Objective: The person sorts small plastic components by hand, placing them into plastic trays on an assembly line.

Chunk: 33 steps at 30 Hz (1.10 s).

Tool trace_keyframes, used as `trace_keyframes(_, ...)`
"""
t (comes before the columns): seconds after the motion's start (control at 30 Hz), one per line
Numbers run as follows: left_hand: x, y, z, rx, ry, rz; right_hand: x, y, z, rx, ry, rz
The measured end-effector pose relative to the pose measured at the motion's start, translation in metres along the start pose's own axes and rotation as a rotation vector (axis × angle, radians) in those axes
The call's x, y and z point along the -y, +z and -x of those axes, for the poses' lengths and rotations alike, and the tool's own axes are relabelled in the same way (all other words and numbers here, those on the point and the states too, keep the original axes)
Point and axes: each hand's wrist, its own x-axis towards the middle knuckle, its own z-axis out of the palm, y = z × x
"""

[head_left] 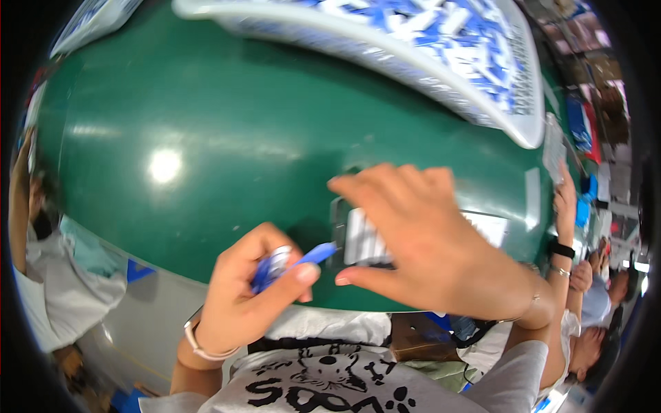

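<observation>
Near the front edge of the green table, my left hand [258,286] is closed around several small blue and white plastic pieces [268,265]. One blue tip [319,252] sticks out past the thumb toward the right. My right hand [420,241] is over a small dark-edged tray [338,213] holding white strips [360,241]. Its thumb and fingers are apart, with nothing visible between them. The hand hides much of the tray, and I cannot tell whether it touches it.
A large white bin [413,58] full of blue and white pieces stands at the far side of the green table [227,117]. Another white bin [96,24] is at the far left. Other people sit left and right; a co-worker's arm [564,213] reaches in at the right.
</observation>
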Motion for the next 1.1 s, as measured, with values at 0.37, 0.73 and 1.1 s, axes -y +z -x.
trace_keyframes(0.37,0.000,0.031,-0.005,-0.127,-0.040,-0.081,-0.025,0.029,0.012,-0.286,-0.030,-0.121)
trace_keyframes(0.73,-0.003,0.027,-0.017,-0.152,0.035,0.038,-0.024,0.021,0.047,-0.171,0.048,-0.007)
trace_keyframes(1.1,-0.006,0.029,-0.038,-0.117,0.049,0.034,-0.148,-0.032,0.134,-0.337,0.142,0.243)
